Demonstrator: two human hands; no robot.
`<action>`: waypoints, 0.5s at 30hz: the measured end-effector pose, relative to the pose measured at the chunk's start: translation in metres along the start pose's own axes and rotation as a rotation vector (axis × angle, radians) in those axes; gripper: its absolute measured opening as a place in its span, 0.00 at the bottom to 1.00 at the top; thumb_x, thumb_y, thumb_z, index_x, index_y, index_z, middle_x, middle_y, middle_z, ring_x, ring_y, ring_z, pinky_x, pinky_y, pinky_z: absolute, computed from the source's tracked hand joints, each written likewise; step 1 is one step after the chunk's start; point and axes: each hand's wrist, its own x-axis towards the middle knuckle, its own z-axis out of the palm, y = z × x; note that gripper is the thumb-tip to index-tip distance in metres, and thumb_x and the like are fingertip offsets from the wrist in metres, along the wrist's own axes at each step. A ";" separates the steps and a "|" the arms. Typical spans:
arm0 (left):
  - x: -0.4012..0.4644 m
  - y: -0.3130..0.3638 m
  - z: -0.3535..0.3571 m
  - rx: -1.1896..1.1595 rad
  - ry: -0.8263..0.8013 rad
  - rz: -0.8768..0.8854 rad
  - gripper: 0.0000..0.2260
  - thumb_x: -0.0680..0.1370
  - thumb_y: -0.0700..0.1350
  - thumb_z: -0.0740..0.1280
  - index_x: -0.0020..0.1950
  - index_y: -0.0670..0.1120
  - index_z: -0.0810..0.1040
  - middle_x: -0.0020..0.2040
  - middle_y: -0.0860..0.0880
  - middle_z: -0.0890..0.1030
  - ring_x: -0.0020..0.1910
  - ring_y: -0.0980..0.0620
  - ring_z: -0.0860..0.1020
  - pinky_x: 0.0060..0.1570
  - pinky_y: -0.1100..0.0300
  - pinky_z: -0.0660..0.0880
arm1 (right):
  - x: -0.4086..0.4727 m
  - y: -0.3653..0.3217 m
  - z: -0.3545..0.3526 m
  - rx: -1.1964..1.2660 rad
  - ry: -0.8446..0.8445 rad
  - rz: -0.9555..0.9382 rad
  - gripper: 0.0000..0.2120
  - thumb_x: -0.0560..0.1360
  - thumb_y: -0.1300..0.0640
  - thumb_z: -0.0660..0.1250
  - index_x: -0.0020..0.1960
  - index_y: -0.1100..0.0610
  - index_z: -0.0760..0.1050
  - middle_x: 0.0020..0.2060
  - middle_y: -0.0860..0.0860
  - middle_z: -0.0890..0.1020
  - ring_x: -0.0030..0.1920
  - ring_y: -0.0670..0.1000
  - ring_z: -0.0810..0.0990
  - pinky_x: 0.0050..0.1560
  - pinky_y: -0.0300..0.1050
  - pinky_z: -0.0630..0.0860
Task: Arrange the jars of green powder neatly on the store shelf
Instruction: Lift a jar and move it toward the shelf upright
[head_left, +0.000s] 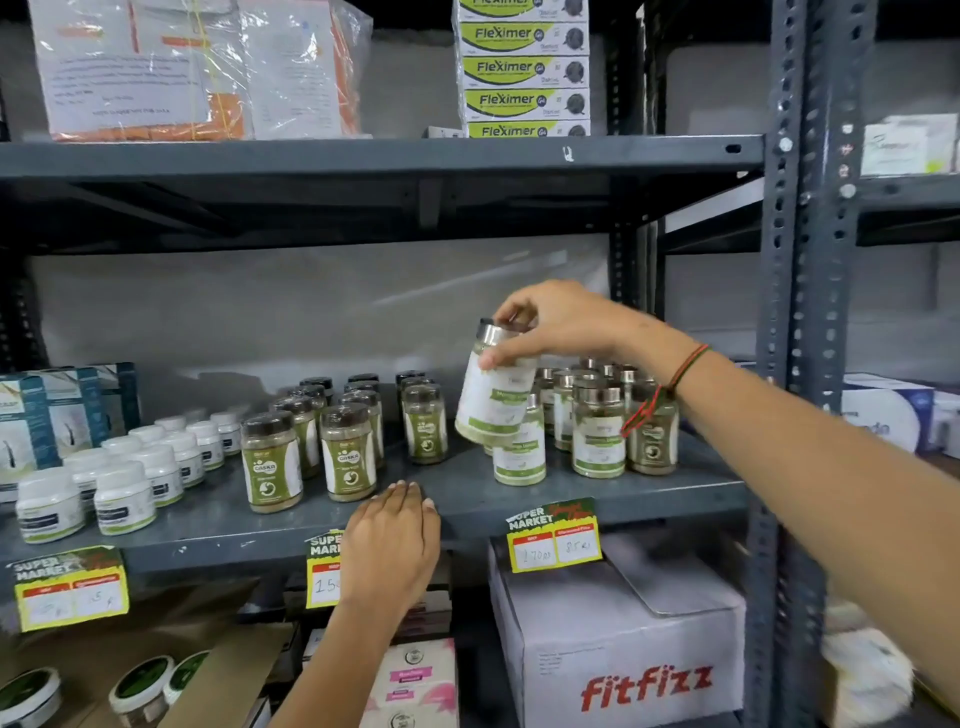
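Observation:
My right hand (550, 325) grips a silver-lidded jar of green powder (493, 395) by its top, tilted, held above the grey middle shelf (467, 488). Below and right of it stands a cluster of several silver-lidded jars (597, 431). Left of centre, dark-lidded jars of green powder (348, 452) stand in rows running back into the shelf. My left hand (392, 545) rests palm down on the shelf's front edge, fingers together, holding nothing.
White tubs (124, 493) fill the shelf's left part, with teal boxes (47, 415) behind. Price tags (553, 535) hang from the shelf edge. A Fitfizz carton (623, 639) sits below. Fleximer boxes (522, 67) are stacked above. A steel upright (795, 312) stands at right.

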 end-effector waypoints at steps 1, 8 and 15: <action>0.000 0.000 0.000 0.001 0.003 0.001 0.23 0.78 0.50 0.51 0.60 0.40 0.79 0.58 0.43 0.82 0.60 0.47 0.78 0.62 0.52 0.72 | -0.007 0.007 -0.010 -0.003 0.004 0.028 0.31 0.58 0.30 0.76 0.53 0.49 0.82 0.44 0.39 0.82 0.46 0.41 0.80 0.47 0.37 0.76; -0.002 0.004 -0.001 0.001 -0.005 -0.011 0.25 0.77 0.51 0.50 0.57 0.39 0.80 0.56 0.41 0.82 0.58 0.45 0.79 0.60 0.50 0.74 | -0.045 0.075 -0.058 -0.106 -0.085 0.294 0.34 0.51 0.30 0.78 0.44 0.55 0.83 0.40 0.51 0.87 0.39 0.49 0.85 0.27 0.37 0.78; -0.002 0.004 -0.001 0.008 -0.012 -0.022 0.25 0.77 0.51 0.49 0.56 0.39 0.80 0.55 0.41 0.83 0.56 0.45 0.80 0.59 0.49 0.75 | -0.062 0.121 -0.064 -0.474 -0.163 0.485 0.43 0.49 0.23 0.72 0.45 0.59 0.83 0.37 0.52 0.86 0.35 0.52 0.84 0.35 0.45 0.83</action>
